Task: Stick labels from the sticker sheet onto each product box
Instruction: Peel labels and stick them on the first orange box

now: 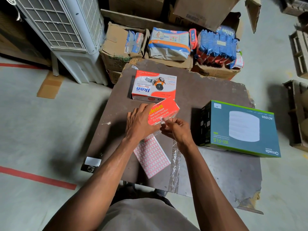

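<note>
Left hand wraps the near-left end of the tilted red cardboard tape-dispenser box, propping it off the dark brown counter. Below the hands lies the white sticker sheet with red-bordered labels. Right hand is pinched, fingertips pressing a small white label at the box's lower edge. Step judged: label going on. Next: rub it flat, then move on; teal Wi-Fi box, right, shows a small white patch at a corner, possibly a label.
</note>
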Demonstrator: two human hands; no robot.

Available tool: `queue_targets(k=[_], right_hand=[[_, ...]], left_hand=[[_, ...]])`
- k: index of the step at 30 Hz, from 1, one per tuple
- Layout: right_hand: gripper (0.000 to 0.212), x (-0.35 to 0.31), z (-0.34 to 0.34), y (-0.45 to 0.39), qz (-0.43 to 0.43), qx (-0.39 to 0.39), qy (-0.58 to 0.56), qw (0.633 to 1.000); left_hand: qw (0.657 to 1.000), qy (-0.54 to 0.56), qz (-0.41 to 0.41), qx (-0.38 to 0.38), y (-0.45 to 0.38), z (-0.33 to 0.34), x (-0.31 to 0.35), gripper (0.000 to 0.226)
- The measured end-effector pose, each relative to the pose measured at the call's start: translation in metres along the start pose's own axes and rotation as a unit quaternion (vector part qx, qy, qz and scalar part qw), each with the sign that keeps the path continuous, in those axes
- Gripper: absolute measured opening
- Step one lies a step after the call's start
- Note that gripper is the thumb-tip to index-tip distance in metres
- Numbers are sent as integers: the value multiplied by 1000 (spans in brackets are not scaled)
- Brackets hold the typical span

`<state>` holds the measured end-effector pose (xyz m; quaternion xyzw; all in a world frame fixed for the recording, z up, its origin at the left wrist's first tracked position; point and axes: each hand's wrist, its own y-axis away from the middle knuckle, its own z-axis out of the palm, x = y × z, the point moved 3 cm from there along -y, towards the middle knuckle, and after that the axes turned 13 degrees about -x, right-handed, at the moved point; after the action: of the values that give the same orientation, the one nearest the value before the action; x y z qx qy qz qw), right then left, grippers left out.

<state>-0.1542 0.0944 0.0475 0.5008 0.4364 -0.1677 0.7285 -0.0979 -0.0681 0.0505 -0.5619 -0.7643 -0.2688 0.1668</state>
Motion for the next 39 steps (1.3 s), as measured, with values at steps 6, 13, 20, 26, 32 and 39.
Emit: queue_targets(k=[6, 13, 20, 26, 32, 39], right_hand=[[15, 2, 0, -3, -37, 11, 41, 998], [13, 3, 3, -3, -133, 50, 184, 973], [18, -4, 0, 8, -338, 55, 374, 862], [24, -5, 4, -1, -328, 37, 438, 836], [21, 1, -2, 6, -333, 52, 354, 873], [26, 4, -3, 7, -328, 33, 390, 860]], left_hand=[[1000, 1, -3, -4, -3, 0, -1, 90], [1000, 1, 1, 0, -3, -2, -1, 90], [1000, 0, -2, 4, -3, -4, 0, 88], [1000, -4, -3, -2, -3, -3, -1, 89], [1000, -23, -9, 4, -1, -2, -1, 93], [999, -37, -5, 10, 1, -3, -2, 94]])
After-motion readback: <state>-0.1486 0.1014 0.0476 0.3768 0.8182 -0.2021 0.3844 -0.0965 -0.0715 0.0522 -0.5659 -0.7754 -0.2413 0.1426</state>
